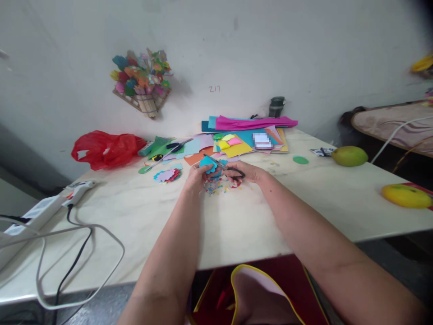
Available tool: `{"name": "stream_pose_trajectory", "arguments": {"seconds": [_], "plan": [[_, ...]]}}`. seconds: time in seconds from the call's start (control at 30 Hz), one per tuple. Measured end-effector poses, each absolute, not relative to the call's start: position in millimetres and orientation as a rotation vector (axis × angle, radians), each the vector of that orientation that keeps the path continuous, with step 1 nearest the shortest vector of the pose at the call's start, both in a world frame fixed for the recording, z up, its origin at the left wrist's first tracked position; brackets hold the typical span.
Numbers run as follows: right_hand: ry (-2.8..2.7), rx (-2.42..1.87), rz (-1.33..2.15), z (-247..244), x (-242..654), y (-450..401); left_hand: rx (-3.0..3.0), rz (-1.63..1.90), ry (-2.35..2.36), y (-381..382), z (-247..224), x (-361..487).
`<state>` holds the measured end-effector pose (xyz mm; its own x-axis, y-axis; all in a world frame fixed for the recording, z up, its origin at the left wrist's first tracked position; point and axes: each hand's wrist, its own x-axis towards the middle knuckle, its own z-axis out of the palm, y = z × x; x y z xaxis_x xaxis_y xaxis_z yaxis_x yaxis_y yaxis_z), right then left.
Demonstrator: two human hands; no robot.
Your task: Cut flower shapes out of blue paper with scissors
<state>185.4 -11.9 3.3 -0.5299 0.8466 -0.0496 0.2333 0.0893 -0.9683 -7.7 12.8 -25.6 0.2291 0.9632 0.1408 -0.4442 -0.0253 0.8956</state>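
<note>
In the head view my left hand [197,177] pinches a blue paper piece [209,165] with a scalloped edge. My right hand [248,171] grips black-handled scissors [219,165], whose blades reach toward the blue paper. I cannot make out whether the blades touch it. Small coloured paper scraps [216,186] lie on the table under both hands. Left of my left hand rests a pile of scalloped paper cutouts [167,175], with a lilac one on top. Behind my hands are sheets of coloured paper [243,142] and some small bright packets [230,142].
A red plastic bag [106,149] and a second pair of scissors [174,146] lie at the back left. Cables and a power strip [37,214] take up the left side. Green paper circle [300,160] and mangoes [350,155] sit at right. An open bag [260,289] is below the front edge.
</note>
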Motion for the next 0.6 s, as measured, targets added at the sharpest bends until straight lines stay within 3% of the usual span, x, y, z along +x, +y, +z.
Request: {"name": "stream_pose_trajectory", "arguments": {"seconds": [0.6], "plan": [[-1.828, -1.055, 1.449, 2.7, 183.8, -11.6, 1.029, 1.245, 0.664, 11.1, -23.0, -7.8]]}}
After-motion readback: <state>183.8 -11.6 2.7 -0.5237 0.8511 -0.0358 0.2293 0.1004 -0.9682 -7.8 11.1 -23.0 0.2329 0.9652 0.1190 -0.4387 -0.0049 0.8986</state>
